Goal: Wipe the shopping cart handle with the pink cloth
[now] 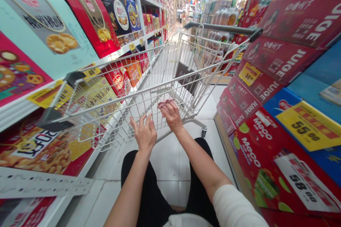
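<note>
Got a small crumpled pinkish cloth bunched in the right hand, fingers curled together on it, right by the near wire side of the shopping cart. Left hand with fingers spread and slightly bent, just beside the same wires; can't tell if touching. Dark panel toward the cart's handle end. Boxed snacks packing the shelves to the left, red JUIGE cartons stacked right.

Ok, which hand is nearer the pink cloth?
Right: the right hand holds the cloth; the left hand is apart from it, to its left, by the cart.
</note>
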`<state>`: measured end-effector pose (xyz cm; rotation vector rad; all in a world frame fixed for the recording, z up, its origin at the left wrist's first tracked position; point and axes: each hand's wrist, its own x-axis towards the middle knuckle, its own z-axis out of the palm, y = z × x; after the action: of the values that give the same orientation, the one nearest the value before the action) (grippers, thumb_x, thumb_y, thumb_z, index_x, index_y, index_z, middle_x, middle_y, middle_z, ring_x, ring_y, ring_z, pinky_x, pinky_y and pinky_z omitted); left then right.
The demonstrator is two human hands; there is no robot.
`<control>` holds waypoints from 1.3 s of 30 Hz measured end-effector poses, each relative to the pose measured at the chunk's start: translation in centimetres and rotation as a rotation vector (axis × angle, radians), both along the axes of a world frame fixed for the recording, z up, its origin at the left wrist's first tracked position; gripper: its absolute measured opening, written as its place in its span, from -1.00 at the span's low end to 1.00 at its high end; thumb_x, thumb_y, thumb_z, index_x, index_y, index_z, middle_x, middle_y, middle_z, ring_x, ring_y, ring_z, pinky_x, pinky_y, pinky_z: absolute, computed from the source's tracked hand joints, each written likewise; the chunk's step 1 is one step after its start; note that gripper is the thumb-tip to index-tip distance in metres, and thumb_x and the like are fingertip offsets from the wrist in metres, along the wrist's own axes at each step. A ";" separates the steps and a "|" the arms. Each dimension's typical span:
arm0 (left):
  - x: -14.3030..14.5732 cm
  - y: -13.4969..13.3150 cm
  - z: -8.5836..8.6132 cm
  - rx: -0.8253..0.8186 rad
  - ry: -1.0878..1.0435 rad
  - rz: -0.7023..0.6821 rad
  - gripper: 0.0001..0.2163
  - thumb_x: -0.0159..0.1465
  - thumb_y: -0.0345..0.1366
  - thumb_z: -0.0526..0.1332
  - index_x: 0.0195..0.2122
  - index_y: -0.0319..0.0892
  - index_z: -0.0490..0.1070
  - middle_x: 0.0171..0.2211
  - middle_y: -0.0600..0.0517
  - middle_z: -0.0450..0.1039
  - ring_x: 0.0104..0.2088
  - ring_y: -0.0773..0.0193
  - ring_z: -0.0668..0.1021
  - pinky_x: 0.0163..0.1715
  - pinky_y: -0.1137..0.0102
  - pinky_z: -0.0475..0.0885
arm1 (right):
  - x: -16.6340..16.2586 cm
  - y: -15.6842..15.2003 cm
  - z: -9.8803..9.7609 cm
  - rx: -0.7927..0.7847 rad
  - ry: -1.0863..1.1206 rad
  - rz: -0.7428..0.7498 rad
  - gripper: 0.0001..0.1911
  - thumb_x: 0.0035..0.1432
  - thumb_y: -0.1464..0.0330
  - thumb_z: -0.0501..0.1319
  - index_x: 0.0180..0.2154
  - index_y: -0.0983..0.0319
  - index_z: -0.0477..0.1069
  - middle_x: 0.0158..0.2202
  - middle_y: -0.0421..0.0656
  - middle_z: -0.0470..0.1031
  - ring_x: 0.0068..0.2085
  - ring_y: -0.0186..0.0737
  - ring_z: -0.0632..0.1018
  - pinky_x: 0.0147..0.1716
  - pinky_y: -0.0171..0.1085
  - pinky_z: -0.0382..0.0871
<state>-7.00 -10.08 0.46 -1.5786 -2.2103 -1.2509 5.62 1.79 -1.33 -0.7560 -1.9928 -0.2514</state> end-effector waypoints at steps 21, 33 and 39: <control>-0.1 -0.4 0.0 -0.072 0.070 -0.019 -0.52 0.50 -0.17 -0.03 0.27 -0.20 0.51 0.24 -0.20 0.45 0.55 -0.32 -0.08 0.50 -0.29 -0.14 | 1.9 1.2 -1.4 0.154 0.219 0.036 -0.60 0.47 0.46 0.10 0.16 0.03 0.56 0.21 -0.06 0.46 0.37 -0.14 0.38 0.39 -0.02 0.42; 0.3 -0.4 -0.4 -0.023 0.067 -0.028 -0.53 0.48 -0.18 -0.01 0.26 -0.22 0.52 0.23 -0.23 0.44 0.55 -0.32 -0.10 0.48 -0.34 -0.15 | 1.0 -0.3 -6.9 0.005 0.335 0.024 -0.57 0.46 0.46 0.04 0.15 0.05 0.56 0.15 -0.01 0.48 0.26 -0.12 0.50 0.25 -0.03 0.54; 0.2 -0.5 -0.4 -0.040 0.068 -0.026 -0.53 0.48 -0.18 -0.01 0.27 -0.20 0.51 0.22 -0.22 0.45 0.55 -0.32 -0.10 0.49 -0.33 -0.17 | 2.2 1.9 -4.4 0.008 0.495 -0.023 -0.53 0.45 0.46 0.01 0.22 0.07 0.50 0.23 0.02 0.42 0.32 -0.06 0.45 0.31 0.07 0.47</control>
<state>-6.81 -10.61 0.02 -1.6444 -2.1933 -1.1490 7.87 3.66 -5.75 -0.7519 -1.5144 -0.0733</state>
